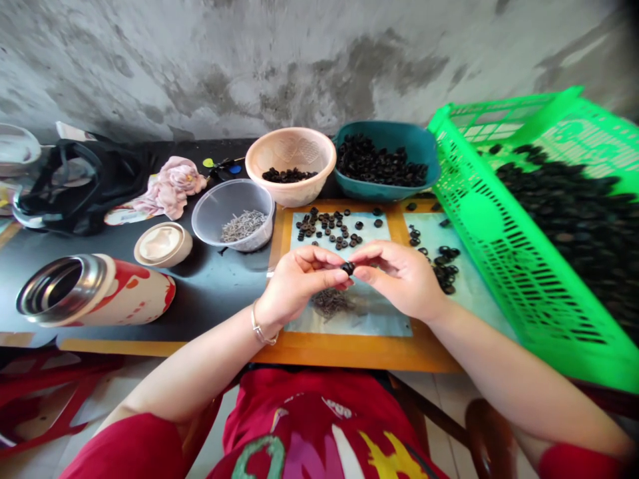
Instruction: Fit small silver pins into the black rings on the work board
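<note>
A small round black part is pinched between my two hands above the table. My left hand grips it from the left with thumb and fingertips, and my right hand from the right. Below them lies a pile of thin metal pins on a pale sheet. Just beyond my fingers, several small black rings are scattered on the same sheet. More black parts lie to the right of my right hand.
Behind stand a clear tub of pins, a pink bowl and a teal basin, both with black parts. A large green crate fills the right side. An open flask, cup lid and pink cloth are left.
</note>
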